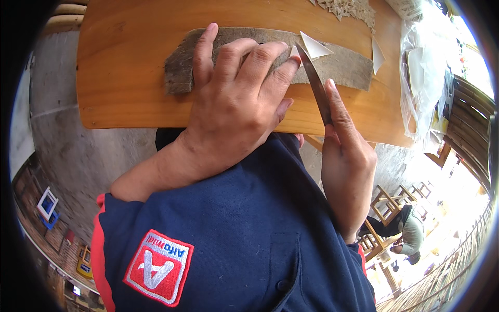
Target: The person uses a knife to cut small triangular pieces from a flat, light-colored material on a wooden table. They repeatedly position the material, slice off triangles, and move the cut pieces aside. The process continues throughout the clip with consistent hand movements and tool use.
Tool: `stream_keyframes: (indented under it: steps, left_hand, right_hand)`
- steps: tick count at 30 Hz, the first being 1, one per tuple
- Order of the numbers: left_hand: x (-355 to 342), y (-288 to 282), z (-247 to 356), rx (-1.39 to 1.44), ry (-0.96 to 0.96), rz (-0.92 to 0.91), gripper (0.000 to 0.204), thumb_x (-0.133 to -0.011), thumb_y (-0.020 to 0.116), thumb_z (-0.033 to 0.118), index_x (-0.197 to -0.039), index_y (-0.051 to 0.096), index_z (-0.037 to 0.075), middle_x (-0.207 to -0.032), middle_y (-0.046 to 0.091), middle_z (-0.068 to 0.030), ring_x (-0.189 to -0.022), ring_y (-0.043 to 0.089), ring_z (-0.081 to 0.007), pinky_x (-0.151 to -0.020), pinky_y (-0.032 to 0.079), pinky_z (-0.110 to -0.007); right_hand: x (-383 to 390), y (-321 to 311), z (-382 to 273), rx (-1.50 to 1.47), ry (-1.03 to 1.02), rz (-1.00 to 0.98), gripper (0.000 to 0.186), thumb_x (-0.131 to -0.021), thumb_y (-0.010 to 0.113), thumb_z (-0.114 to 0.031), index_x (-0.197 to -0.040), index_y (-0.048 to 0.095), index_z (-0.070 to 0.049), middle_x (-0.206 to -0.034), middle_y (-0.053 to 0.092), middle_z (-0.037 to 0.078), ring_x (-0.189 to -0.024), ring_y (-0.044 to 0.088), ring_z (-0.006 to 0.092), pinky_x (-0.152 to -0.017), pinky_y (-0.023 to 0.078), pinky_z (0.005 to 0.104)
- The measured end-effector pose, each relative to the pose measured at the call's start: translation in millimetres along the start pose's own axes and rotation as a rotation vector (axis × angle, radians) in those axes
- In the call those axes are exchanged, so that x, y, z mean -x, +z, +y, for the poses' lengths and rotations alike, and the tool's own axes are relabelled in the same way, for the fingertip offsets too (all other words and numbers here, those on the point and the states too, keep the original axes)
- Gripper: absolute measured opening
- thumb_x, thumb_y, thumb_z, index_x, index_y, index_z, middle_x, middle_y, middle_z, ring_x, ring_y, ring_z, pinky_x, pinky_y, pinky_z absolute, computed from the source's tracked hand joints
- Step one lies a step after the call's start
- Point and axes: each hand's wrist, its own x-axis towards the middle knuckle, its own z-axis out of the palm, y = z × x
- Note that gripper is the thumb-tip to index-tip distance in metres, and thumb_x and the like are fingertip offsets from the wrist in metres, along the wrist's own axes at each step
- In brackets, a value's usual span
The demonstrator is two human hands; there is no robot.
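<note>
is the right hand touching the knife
Touching. The head view shows the right hand closed around the rear end of the knife, which disappears into the grip, with one finger stretched out alongside it.

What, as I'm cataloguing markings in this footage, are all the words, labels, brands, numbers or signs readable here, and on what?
Red-and-white patch on the navy shirt: a large white letter plus a smaller word; I don't copy brand wording.
Knife and weathered board: no lettering I can make out.
Background items: too small or blurred to read.
</note>
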Motion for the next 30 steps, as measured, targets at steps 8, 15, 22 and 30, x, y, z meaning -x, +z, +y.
stream_keyframes:
  steps: [8,15,22,30]
  left_hand:
    - [-0.5,2.8,-1.1,-0.003,-0.002,0.016,0.060,-0.076,0.088,0.024,-0.133,0.072,0.015,-0.138,0.061,-0.0010,-0.126,0.053,-0.0252,-0.124,0.023,-0.064]
    - [-0.3,3.3,-2.7,-0.005,0.009,0.029,0.060,-0.076,0.087,0.024,-0.133,0.072,0.014,-0.139,0.061,-0.0005,-0.126,0.053,-0.0249,-0.124,0.023,-0.065]
    - [1.0,3.0,-3.8,-0.019,0.018,0.030,0.059,-0.076,0.086,0.023,-0.132,0.071,0.013,-0.139,0.062,-0.0004,-0.124,0.054,-0.0247,-0.123,0.024,-0.065]
    - [2.3,4.3,-2.6,-0.054,0.011,0.043,0.060,-0.076,0.086,0.024,-0.133,0.071,0.014,-0.139,0.064,0.0008,-0.123,0.056,-0.0233,-0.122,0.026,-0.066]
  right_hand:
    - [-2.8,2.5,-1.9,0.043,0.016,-0.003,0.072,-0.090,0.065,0.009,-0.156,0.057,-0.020,-0.079,0.067,0.018,-0.070,0.070,0.0305,-0.070,0.057,0.0459]
    - [-3.1,3.5,0.4,0.069,0.013,-0.007,0.073,-0.089,0.067,0.008,-0.156,0.057,-0.021,-0.077,0.065,0.016,-0.067,0.069,0.0299,-0.068,0.057,0.0461]
    - [-4.1,5.4,-1.0,0.248,-0.043,-0.012,0.083,-0.084,0.070,0.008,-0.159,0.053,-0.022,-0.072,0.057,0.010,-0.060,0.064,0.0271,-0.060,0.055,0.0456]
    - [-3.8,5.1,0.4,0.234,-0.023,-0.041,0.082,-0.084,0.068,0.011,-0.159,0.052,-0.020,-0.076,0.062,0.011,-0.063,0.067,0.0280,-0.062,0.056,0.0445]
